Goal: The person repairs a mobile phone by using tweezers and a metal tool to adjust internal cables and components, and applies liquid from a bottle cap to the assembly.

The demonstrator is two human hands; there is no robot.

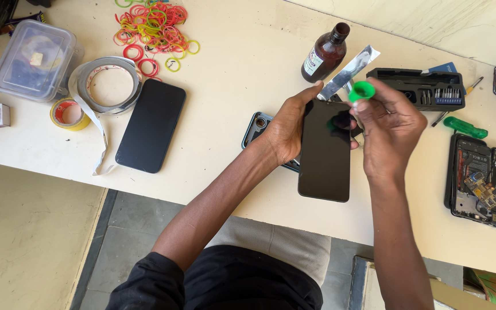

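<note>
Now phone screen lengthwise, near-vertical

Phone screen is sitting btwn left hand & right hand, above table. Bottle is standing behind it. Opened phone is lying right of the hands; second phone left, w/ tape rolls beside it.

Phone repair workshop: opened phone, screwdriver bit set, tape rolls on bench.

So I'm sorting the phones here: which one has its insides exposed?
The opened phone at the table's right edge, circuit parts showing. The held phone and the phone by the tape show only plain black faces.
</note>
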